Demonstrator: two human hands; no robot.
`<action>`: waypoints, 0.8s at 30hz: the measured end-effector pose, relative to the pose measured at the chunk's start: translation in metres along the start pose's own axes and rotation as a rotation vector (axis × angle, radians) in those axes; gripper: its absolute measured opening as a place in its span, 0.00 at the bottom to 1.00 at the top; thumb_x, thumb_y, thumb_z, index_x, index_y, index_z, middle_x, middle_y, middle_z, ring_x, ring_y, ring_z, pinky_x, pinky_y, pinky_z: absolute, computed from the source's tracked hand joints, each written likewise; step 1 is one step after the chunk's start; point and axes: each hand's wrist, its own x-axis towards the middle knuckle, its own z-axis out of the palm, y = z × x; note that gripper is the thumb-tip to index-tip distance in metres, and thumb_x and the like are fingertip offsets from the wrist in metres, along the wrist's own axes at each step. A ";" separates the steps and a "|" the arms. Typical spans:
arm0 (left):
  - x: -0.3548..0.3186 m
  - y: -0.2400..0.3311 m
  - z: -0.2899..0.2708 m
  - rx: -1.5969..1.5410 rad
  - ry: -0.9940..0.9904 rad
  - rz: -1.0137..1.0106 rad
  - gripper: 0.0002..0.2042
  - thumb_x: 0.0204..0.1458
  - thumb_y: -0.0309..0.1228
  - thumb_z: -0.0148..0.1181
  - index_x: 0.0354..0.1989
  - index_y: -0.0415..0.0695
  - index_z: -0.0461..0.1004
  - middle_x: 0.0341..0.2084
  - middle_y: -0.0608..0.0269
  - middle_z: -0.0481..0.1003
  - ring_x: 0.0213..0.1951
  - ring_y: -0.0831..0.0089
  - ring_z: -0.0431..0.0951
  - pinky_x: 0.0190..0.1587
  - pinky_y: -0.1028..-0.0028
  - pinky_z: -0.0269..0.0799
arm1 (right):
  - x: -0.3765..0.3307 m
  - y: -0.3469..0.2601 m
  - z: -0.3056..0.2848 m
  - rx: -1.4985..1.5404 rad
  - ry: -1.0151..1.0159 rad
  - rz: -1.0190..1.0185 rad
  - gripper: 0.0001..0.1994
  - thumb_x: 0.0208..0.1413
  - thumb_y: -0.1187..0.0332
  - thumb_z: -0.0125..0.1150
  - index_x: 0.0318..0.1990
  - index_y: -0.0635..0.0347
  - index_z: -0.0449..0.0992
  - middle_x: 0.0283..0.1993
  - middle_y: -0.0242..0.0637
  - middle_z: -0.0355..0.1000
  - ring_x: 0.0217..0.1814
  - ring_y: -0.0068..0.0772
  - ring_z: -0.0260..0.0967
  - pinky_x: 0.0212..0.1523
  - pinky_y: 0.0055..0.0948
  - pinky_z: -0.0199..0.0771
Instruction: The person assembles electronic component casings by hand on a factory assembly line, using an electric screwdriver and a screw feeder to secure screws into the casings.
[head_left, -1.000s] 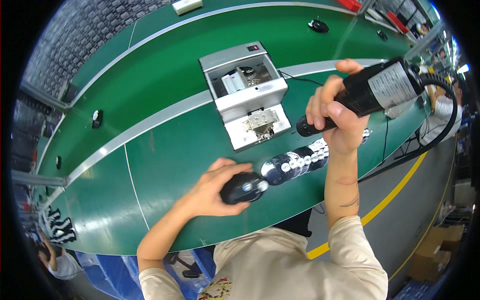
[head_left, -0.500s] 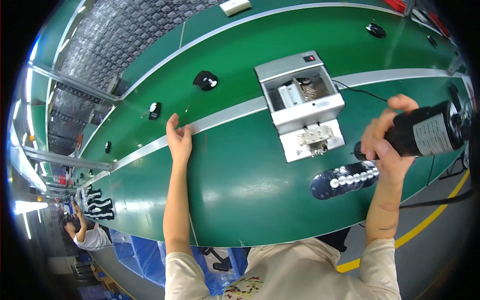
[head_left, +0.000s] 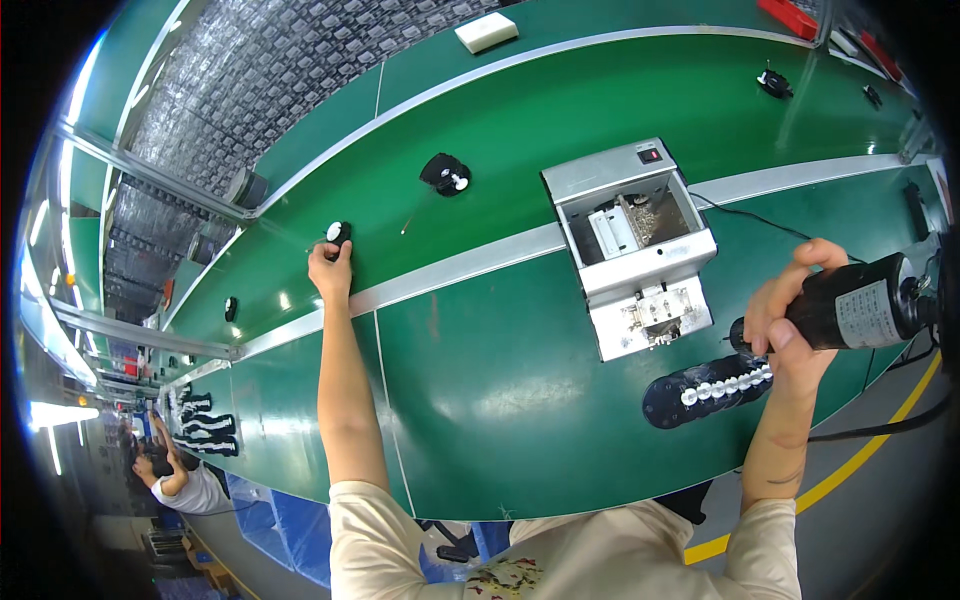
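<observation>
Left hand (head_left: 331,272): your bare arm is stretched across the bench (head_left: 500,440) to the belt (head_left: 530,115). Thumb and fingertips meet the near edge of a small part (head_left: 345,235), black and rounded, with a flat white disc on its upper left. Whether the fingers have closed on the part, I cannot tell. It lies on the belt, just beyond the metal rail (head_left: 450,268).

Right hand (head_left: 790,318): your fingers are wrapped firmly round the driver (head_left: 868,310), a smooth black cylinder with a pale label. Its narrow nose points left, above the discs (head_left: 668,403); a thick dark cable shows below and to the right.

Discs: dark, glossy, round, overlapped in a slanting row on the bench, with small white round hubs in line along them.

Machine (head_left: 608,183): boxy, grey metal, open-topped. A pale ribbed block sits inside; the front plate is bright and carries a metal fixture. A thin black cord trails right.

Belt: smooth, matte green. A second black piece (head_left: 440,172), with a white round end, lies right of your left hand, well apart from it.

Bench: green, lightly scuffed, with soft glare.
</observation>
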 end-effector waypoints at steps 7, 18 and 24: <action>-0.087 0.114 -0.090 -0.760 -0.435 -0.190 0.18 0.61 0.42 0.45 0.29 0.39 0.69 0.23 0.65 0.72 0.29 0.78 0.72 0.32 0.77 0.66 | -0.001 -0.005 -0.006 0.049 0.021 0.023 0.31 0.43 0.66 0.66 0.52 0.64 0.56 0.20 0.28 0.58 0.13 0.18 0.55 0.15 0.19 0.61; -0.211 0.163 -0.112 -0.376 -0.535 0.437 0.05 0.51 0.26 0.53 0.32 0.37 0.71 0.39 0.52 0.68 0.51 0.57 0.66 0.53 0.64 0.62 | 0.000 -0.004 0.001 0.057 -0.051 0.015 0.30 0.43 0.68 0.64 0.53 0.65 0.55 0.21 0.29 0.59 0.13 0.19 0.56 0.15 0.20 0.61; -0.217 0.169 -0.114 -0.422 -0.746 0.722 0.13 0.30 0.19 0.65 0.25 0.42 0.69 0.39 0.57 0.66 0.51 0.54 0.67 0.51 0.61 0.65 | -0.004 -0.009 -0.006 0.012 -0.073 0.026 0.29 0.43 0.70 0.62 0.53 0.65 0.55 0.21 0.30 0.59 0.13 0.20 0.56 0.15 0.20 0.61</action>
